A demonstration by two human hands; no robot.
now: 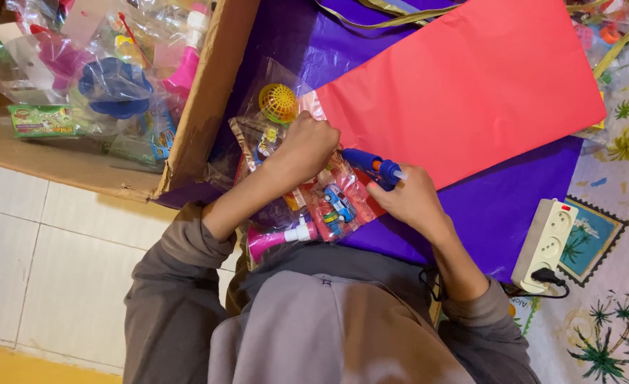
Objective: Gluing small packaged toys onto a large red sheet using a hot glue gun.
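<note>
One clear toy packet (307,178), holding a yellow lattice ball, small cars and a pink bottle, lies on purple paper (499,206) beside one red sheet (464,85). Left hand (307,146) fingers press it, curled together; right hand (410,199) fingers clamp one blue glue gun (371,165). One white power strip (545,245) sits right.

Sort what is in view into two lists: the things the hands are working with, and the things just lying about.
In hand:
left hand pressing on the clear toy packet
right hand holding the blue glue gun
red paper sheet at the glue gun's tip
purple sheet underneath

Lying about:
cardboard box of bagged toys
white power strip
patterned mat
</note>
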